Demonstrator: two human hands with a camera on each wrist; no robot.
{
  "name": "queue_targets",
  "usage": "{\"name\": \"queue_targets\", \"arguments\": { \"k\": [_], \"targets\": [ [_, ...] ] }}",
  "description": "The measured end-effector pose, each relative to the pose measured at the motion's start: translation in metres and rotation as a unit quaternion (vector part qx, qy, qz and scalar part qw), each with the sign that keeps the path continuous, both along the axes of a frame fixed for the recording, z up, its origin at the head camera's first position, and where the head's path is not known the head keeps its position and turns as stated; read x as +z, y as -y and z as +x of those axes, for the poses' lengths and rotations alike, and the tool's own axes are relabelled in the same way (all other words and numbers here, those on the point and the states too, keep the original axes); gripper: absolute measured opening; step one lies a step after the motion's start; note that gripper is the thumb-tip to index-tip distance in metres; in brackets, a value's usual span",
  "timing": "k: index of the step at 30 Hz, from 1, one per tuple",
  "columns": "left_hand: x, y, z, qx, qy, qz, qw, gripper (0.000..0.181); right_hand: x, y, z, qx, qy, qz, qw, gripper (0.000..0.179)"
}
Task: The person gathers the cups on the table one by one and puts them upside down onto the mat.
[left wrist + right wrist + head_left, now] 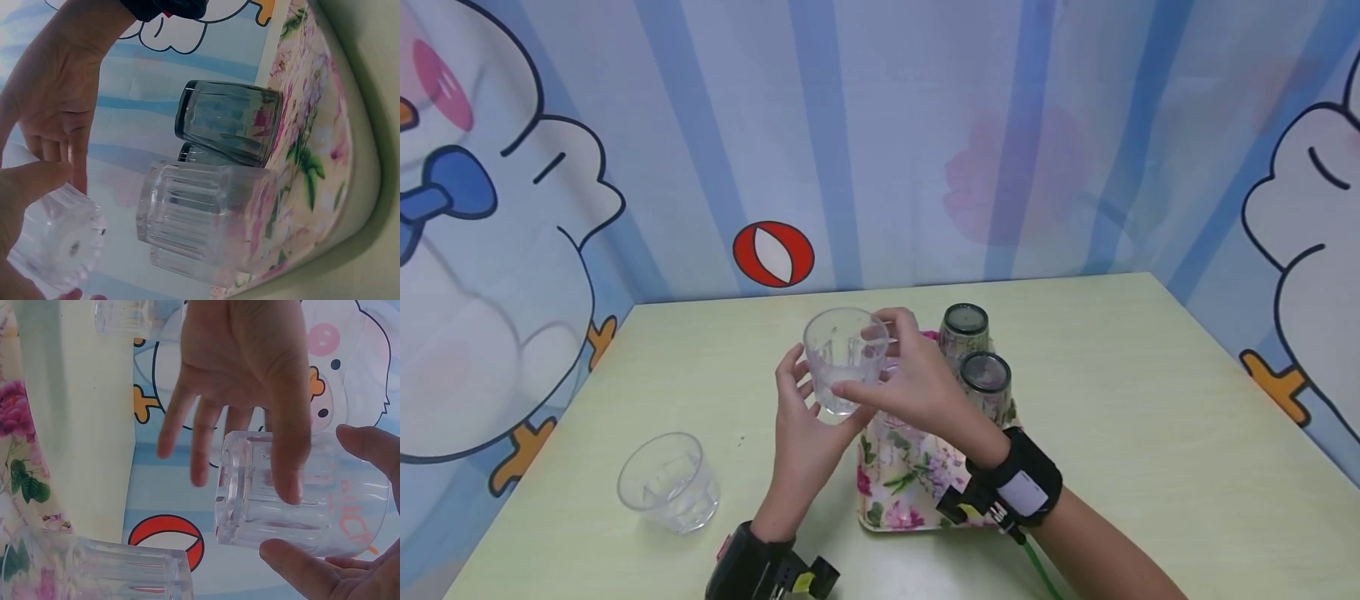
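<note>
A clear glass tumbler (846, 358) is held above the table, mouth up, in front of the floral tray (891, 500). My left hand (808, 442) cups it from the lower left. In the right wrist view that hand's thumb (287, 478) lies across the side, and some of its fingers spread below the thick base. From the right, my right hand (925, 383) grips the tumbler near its rim, thumb in front and fingers behind. Another clear glass (670, 483) stands mouth up on the table at left.
Two dark grey glasses (985, 387) stand upside down on the tray at right. Clear glasses (187, 209) also stand upside down there, mostly hidden behind my right hand in the head view. A patterned blue curtain (887, 150) backs the pale table (1150, 417).
</note>
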State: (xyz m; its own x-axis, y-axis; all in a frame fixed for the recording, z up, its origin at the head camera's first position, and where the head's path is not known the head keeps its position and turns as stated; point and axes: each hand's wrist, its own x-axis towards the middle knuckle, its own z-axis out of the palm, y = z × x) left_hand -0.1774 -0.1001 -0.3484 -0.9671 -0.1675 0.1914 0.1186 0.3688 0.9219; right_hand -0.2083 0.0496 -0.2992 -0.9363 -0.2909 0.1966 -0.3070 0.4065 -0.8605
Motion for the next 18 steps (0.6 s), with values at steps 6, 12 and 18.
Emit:
{"name": "queue_targets", "arguments": {
  "k": [6,12,18],
  "targets": [
    [-0.008,0.004,-0.007,-0.050,-0.007,0.052,0.9974,0.101,0.000,-0.001,0.001,0.006,-0.005,-0.016,0.9998,0.083],
    [-0.013,0.006,-0.011,-0.062,-0.014,0.085,0.9944,0.097,0.000,-0.002,0.002,0.011,-0.003,-0.025,0.9996,0.082],
    [-0.014,0.005,-0.012,-0.059,-0.026,0.091,0.9938,0.095,0.000,-0.004,0.002,0.013,-0.006,-0.021,0.9997,0.082]
  ]
}}
